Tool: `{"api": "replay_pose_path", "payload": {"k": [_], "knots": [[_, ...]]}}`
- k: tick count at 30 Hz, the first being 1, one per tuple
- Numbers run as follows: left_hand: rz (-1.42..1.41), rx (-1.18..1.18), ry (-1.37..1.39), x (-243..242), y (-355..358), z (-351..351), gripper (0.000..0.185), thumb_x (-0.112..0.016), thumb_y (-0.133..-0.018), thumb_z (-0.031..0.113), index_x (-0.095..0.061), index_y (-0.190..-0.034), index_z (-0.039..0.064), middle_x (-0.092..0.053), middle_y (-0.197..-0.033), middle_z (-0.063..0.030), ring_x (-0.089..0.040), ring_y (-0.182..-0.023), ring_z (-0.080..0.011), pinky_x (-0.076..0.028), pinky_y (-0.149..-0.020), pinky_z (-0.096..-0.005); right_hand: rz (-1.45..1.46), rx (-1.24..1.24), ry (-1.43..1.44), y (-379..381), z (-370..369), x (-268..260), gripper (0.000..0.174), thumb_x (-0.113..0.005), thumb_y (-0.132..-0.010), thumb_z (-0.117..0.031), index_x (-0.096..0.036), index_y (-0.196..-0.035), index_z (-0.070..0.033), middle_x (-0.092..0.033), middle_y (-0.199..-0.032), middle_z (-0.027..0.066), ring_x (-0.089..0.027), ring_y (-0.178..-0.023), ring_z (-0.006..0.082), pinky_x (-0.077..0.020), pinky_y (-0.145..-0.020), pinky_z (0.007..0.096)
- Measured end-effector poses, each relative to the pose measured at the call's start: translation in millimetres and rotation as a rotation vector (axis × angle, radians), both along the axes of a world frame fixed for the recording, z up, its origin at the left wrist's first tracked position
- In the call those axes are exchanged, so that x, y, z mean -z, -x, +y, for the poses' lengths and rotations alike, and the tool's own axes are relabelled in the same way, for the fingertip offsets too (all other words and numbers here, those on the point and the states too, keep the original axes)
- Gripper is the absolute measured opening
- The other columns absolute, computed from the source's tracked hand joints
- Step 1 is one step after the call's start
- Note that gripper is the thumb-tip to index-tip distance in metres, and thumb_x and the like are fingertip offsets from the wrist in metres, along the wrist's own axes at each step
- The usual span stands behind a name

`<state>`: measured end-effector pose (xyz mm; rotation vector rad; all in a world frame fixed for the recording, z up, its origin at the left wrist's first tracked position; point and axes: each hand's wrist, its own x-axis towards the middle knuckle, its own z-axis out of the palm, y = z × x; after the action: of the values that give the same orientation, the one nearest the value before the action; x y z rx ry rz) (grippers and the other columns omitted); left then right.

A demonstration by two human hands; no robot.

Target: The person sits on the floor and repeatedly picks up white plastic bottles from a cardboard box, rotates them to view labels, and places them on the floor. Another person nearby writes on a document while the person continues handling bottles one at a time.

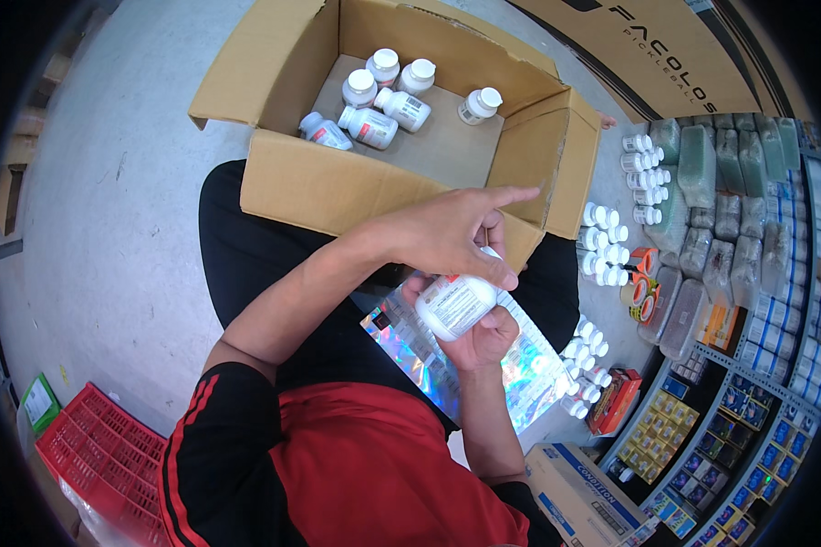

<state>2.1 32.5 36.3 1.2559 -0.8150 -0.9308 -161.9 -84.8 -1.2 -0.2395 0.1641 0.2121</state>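
Between my hands, over my lap, is a white plastic bottle with a printed label, tilted with its top to the upper right. My right hand cups it from below, fingers around its body. From above, my left hand grips its top end with thumb and bent fingers, index finger stretched out to the right; the cap is mostly hidden. A shiny holographic sheet lies on my lap beneath the right hand. Ahead stands an open cardboard box holding several similar bottles, some upright, some on their sides.
Several white bottles stand on the floor at right, beside tape rolls, bubble-wrapped packs and shelving with small boxes. A closed carton sits lower right. At lower left is a red plastic basket. A large carton stands beyond.
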Motion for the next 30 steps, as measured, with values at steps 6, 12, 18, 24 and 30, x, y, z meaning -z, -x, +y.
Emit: {"api": "replay_pose_path", "payload": {"k": [6, 12, 18, 24, 30], "knots": [[0.353, 0.060, 0.234, 0, -6, 1, 0.101, -0.081, -0.088, 0.014, -0.017, -0.164, 0.001, -0.072, -0.109, -0.0149, -0.069, -0.091, -0.0132, -0.054, -0.081, -0.0266, -0.092, -0.084, 0.057, -4, -5, -11, 0.089, -0.070, -0.079, -0.026, -0.034, -0.154, 0.005, -0.044, -0.150, 0.0337, -0.051, -0.135, 0.0514, -0.0319, -0.120, 0.0621], [0.515, 0.071, 0.359, 4, -12, -1, 0.098, -0.078, -0.092, 0.016, -0.014, -0.165, 0.004, -0.072, -0.117, -0.0181, -0.070, -0.099, -0.0134, -0.056, -0.087, -0.0273, -0.109, -0.108, 0.071, -7, -6, -23, 0.086, -0.066, -0.093, -0.035, -0.025, -0.158, 0.003, -0.041, -0.151, 0.0338, -0.050, -0.136, 0.0502, -0.0355, -0.119, 0.0588], [0.348, 0.031, 0.183, 3, -9, -2, 0.095, -0.077, -0.094, 0.018, -0.014, -0.165, 0.005, -0.072, -0.113, -0.0163, -0.070, -0.092, -0.0124, -0.056, -0.079, -0.0243, -0.068, -0.056, 0.400, -4, -3, -26, 0.084, -0.071, -0.095, -0.037, -0.030, -0.155, 0.005, -0.047, -0.146, 0.0317, -0.052, -0.134, 0.0497, -0.0390, -0.116, 0.0624], [0.372, 0.039, 0.238, 2, -6, -3, 0.094, -0.075, -0.095, 0.015, -0.013, -0.165, 0.005, -0.073, -0.110, -0.0148, -0.070, -0.090, -0.0123, -0.056, -0.078, -0.0242, -0.040, -0.029, 0.366, -3, 0, -25, 0.086, -0.078, -0.091, -0.033, -0.032, -0.152, 0.005, -0.050, -0.144, 0.0300, -0.057, -0.131, 0.0466, -0.0462, -0.113, 0.0556], [0.367, 0.044, 0.230, 4, -7, -1, 0.093, -0.075, -0.095, 0.013, -0.013, -0.165, 0.005, -0.073, -0.110, -0.0148, -0.070, -0.093, -0.0142, -0.056, -0.081, -0.0259, -0.040, -0.034, 0.366, -5, 2, -25, 0.087, -0.079, -0.090, -0.033, -0.031, -0.152, 0.005, -0.051, -0.144, 0.0304, -0.056, -0.132, 0.0474, -0.0458, -0.113, 0.0562]]}}
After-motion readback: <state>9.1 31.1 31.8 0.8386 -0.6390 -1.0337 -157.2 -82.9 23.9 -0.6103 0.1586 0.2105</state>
